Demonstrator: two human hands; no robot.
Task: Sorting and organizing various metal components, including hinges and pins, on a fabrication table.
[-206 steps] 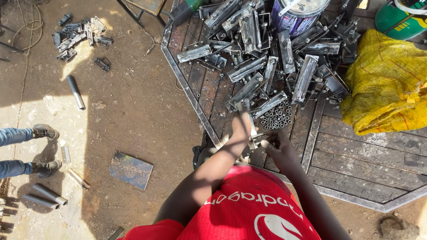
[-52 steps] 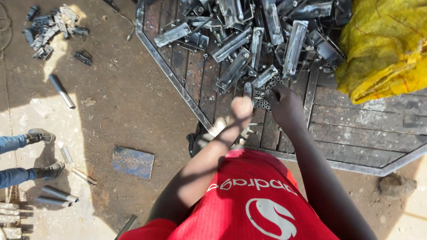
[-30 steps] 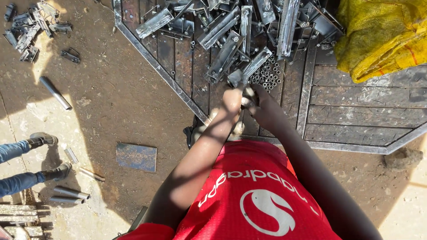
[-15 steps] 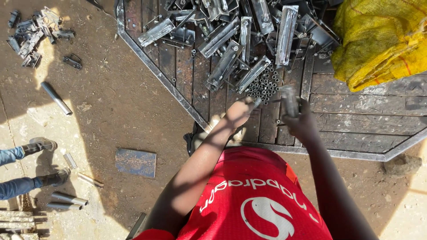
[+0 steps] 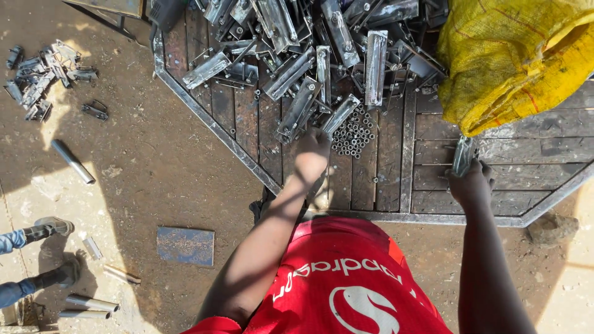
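1. A yellow woven sack is seen slumped at the counter's far right; its contents cannot be told.
2. A metal bracket is gripped upright by the fingers of the right hand, over the counter's right planks.
3. The left hand is laid against the pile of metal brackets, beside a cluster of short tubes; whether its fingers are closed on anything cannot be told.
4. The dirt floor is strewn with pipe offcuts and a flat plate.
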